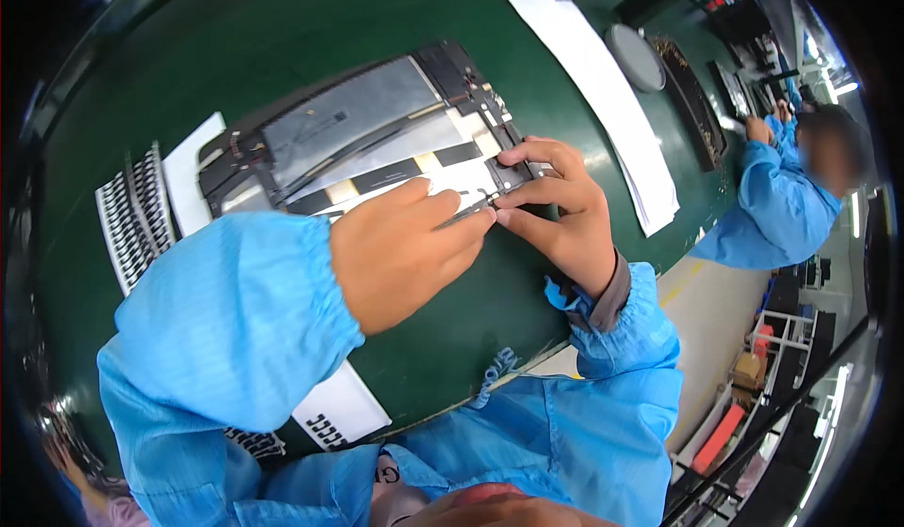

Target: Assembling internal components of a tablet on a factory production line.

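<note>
Left hand [405, 249] pinching tweezers [464, 212] at open panel [353, 131] corner; right hand [556, 211] gripping there. Risk: slipped tip scratching circuitry.

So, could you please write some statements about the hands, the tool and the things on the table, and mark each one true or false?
1. The left hand holds thin tweezers. True.
2. The right hand rests flat on the white paper strip. False: it is on the corner of the opened flat device.
3. The table is green. True.
4. Both sleeves are red. False: they are blue.
5. A sheet of small dark parts lies left of the device. True.
</note>
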### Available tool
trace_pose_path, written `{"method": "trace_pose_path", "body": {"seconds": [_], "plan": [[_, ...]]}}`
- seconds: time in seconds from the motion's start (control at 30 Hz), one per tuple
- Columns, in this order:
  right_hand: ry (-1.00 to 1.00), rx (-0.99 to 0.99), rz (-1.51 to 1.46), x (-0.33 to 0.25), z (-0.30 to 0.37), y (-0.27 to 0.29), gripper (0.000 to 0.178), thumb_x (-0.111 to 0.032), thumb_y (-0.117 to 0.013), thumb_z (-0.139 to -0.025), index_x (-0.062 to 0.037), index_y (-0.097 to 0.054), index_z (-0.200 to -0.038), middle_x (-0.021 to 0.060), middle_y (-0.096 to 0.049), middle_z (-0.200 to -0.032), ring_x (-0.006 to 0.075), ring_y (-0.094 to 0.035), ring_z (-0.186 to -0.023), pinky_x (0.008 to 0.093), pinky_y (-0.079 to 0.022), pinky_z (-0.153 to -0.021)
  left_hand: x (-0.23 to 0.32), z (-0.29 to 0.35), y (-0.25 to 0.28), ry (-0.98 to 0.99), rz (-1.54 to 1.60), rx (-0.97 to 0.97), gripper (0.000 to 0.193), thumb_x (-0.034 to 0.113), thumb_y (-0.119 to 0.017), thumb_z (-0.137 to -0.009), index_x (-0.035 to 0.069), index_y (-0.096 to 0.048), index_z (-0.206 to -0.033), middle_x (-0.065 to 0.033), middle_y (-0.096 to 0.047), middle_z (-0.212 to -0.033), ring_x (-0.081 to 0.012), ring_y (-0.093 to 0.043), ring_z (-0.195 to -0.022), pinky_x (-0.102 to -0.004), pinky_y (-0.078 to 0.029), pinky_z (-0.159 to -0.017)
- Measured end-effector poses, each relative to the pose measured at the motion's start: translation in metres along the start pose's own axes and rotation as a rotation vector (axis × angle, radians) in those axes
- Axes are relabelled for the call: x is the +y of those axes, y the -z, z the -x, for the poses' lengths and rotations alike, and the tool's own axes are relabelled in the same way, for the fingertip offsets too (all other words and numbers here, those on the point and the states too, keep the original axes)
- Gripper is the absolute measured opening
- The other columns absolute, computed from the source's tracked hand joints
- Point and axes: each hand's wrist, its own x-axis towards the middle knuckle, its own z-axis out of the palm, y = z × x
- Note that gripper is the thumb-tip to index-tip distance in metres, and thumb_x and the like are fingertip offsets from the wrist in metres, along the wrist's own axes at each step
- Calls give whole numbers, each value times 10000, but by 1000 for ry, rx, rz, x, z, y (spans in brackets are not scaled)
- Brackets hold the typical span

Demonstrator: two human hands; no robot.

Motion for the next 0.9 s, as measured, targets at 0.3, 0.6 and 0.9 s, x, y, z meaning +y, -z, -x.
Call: {"method": "trace_pose_path", "body": {"seconds": [0.3,0.6,0.9], "plan": [[-540,158,-495,24,3,22,263,-53,-616,-743,62,-563,-974,83,-597,-846,137,-554,-823,231,-435,-711,27,105,49,463,74,138,756,151,-682,-629,1,-330,-1281,-221,-298,-1345,-372,-316,-1230,-448,-264,-998],[-681,-204,-698,9,-64,7,361,-248,-623,-787,43,-557,-991,79,-590,-828,133,-550,-726,263,-443,-649,50,156,-2,726,-51,123,794,342,-697,-646,-103,-347,-1203,-268,-357,-1260,-424,-318,-1195,-486,-229,-1019],[-456,67,-1048,-16,-70,30,292,-175,-555,-818,44,-544,-1012,134,-586,-1016,226,-600,-865,345,-470,-820,50,150,1,779,41,-20,807,456,-582,-748,-79,-289,-1277,-253,-224,-1368,-380,-187,-1288,-473,-169,-1048]]}}
